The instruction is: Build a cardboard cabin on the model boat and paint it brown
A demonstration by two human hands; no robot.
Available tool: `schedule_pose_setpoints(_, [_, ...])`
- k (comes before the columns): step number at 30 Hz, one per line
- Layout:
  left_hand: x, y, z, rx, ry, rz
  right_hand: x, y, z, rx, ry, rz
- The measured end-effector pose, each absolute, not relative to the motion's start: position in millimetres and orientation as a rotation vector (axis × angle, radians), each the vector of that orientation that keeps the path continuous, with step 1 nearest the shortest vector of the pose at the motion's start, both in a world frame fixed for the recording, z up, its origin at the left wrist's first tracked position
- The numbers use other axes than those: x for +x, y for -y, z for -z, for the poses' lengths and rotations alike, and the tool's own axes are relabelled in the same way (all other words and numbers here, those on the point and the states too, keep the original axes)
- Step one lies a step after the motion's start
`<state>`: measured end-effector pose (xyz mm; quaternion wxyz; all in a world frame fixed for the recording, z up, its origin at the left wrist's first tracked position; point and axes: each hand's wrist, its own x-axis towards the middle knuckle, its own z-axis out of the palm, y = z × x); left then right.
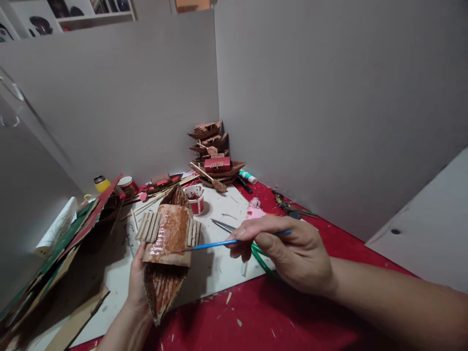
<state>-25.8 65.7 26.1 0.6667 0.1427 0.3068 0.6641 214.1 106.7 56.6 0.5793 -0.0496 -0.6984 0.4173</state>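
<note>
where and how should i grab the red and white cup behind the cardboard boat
Probably grip the cup by its outer wall below the rim, from the right: it stands upright, its rim looks smeared reddish-brown, and the cardboard boat overlaps its left edge in view.

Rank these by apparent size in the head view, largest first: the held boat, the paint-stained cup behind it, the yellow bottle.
1. Held boat, though also nearest the camera
2. Paint-stained cup
3. Yellow bottle
</note>
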Motion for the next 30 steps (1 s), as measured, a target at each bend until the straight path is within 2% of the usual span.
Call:
schedule_pose_setpoints(6, [-22,-66,-35,0.286,-0.761,-1.526,218,-109,-56,-0.127,1.818,-0.812])
schedule_pose_setpoints(15, [-10,-66,-52,0.233,-0.965,-1.668,222,-111,-59,-0.112,1.754,-0.922])
schedule_pose_setpoints(22, [-16,-68,-54,0.211,-0.963,-1.66,223,-114,-62,-0.127,1.928,-0.814])
schedule_pose_setpoints(30, [-41,-71,-54,0.392,-0.864,-1.686,221,-146,-83,-0.464,1.488,-0.774])
